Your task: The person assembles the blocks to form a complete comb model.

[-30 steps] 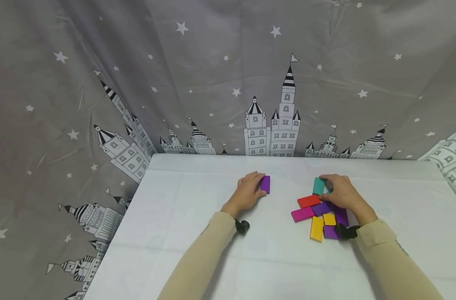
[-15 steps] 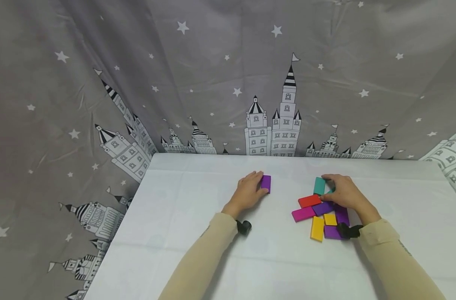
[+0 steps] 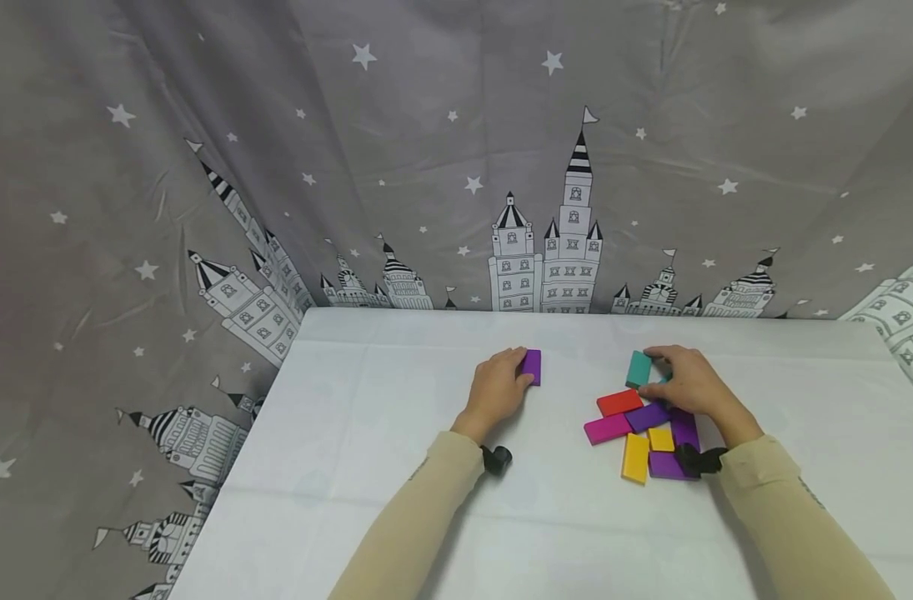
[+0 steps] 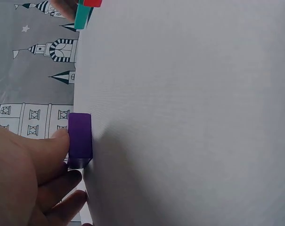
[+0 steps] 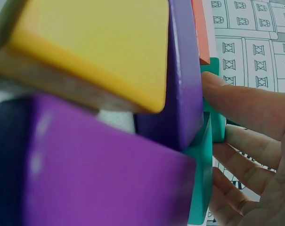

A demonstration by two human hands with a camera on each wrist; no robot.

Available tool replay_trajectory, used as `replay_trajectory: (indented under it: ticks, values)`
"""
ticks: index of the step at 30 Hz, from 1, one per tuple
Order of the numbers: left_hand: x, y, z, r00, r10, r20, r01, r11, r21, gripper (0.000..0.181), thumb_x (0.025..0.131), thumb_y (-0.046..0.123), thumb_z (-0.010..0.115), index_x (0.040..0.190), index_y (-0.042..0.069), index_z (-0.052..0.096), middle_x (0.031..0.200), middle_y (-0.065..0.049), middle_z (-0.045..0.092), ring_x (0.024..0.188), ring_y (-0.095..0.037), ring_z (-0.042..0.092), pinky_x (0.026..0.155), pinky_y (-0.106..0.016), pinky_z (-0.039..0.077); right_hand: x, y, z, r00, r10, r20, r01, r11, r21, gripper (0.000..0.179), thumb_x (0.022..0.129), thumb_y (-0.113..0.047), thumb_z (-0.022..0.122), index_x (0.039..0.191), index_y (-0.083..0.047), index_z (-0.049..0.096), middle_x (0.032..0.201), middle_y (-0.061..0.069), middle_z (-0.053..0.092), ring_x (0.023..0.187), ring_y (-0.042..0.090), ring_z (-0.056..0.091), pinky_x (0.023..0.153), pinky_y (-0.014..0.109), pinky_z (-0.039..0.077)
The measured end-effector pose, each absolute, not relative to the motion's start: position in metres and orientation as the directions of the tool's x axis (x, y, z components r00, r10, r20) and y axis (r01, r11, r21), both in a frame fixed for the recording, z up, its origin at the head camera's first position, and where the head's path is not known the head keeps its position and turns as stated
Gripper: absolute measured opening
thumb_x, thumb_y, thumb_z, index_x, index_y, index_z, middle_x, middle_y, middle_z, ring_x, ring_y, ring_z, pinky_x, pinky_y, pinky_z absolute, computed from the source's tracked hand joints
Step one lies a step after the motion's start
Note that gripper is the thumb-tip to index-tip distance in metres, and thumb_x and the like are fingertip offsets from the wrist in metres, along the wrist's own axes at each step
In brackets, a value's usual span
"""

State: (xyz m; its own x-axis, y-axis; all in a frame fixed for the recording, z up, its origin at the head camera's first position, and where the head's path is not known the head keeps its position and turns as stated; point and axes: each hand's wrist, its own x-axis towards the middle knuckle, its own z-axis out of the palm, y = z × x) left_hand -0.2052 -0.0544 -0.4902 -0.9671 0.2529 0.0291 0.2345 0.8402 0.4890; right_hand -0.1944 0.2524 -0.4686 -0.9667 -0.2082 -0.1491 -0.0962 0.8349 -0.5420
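Note:
At the left, my left hand [image 3: 495, 390] pinches a purple block [image 3: 532, 367] between thumb and fingers. In the left wrist view the thumb presses one side of that purple block [image 4: 80, 136]. My right hand [image 3: 689, 382] holds a teal block [image 3: 639, 369] at the back of a group of coloured blocks, thumb at its near end and a finger at its far end. A second teal block [image 5: 202, 181] lies partly hidden under the right hand. Just in front of the held teal block are a red block [image 3: 619, 403] and a violet block [image 3: 647, 416].
Also in the group are a magenta block [image 3: 608, 428], a long yellow block [image 3: 635, 458], a small yellow block [image 3: 659, 439] and more purple blocks [image 3: 668, 466]. A white table [image 3: 396, 400] lies beneath, with a grey castle-print curtain [image 3: 426, 150] at its back and left edges.
The teal block in my right hand has shifted slightly and tilted a little. My left wrist and forearm have moved slightly right, while the purple block stays nearly in place.

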Motion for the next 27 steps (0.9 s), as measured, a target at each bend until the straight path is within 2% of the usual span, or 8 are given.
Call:
replay_trajectory:
  ticks: [19,27]
  values:
    - [-0.203,-0.052,-0.491,-0.972,0.229,0.052,0.223,0.834,0.504,0.045,0.101,0.025,0.062,0.143,0.010,0.057,0.141,-0.008,0.059,0.136,-0.026,0.051,0.114,-0.047,0.038,-0.205,0.226,-0.456,-0.977,-0.198,-0.072,-0.118,0.797,-0.592,0.068,0.088,-0.023,0.078,0.143,0.004,0.049,0.144,0.034,0.045,0.131,0.053,0.039,0.108,0.069,0.033]
    - [-0.202,-0.054,-0.492,-0.977,0.210,0.048,0.201,0.812,0.548,0.045,0.100,0.024,0.064,0.142,0.010,0.058,0.141,-0.013,0.058,0.134,-0.030,0.053,0.113,-0.048,0.039,-0.214,0.211,-0.456,-0.976,-0.210,-0.058,-0.133,0.785,-0.605,0.064,0.089,-0.019,0.075,0.143,0.004,0.049,0.143,0.032,0.047,0.131,0.051,0.042,0.109,0.066,0.034]
